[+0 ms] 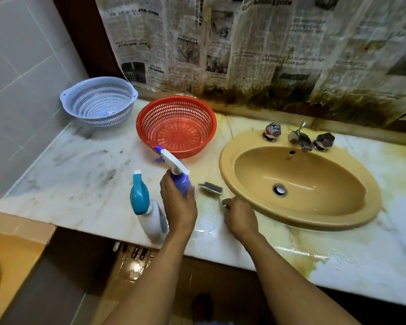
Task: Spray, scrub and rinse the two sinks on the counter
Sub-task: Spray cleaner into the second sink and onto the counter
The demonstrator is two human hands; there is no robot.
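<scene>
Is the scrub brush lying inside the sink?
No, the brush lies on the counter, just left of the sink.

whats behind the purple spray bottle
The red basket sits behind the purple spray bottle, on the counter. The bottle's nozzle covers part of its near wall, so that patch cannot be seen.

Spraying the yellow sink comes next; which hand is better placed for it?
Left. The left hand grips the purple spray bottle beside the yellow sink, while the right hand pinches the scrub brush handle.

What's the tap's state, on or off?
Off: no stream falls from the tap into the sink, and its basin holds no pooled water.
</scene>
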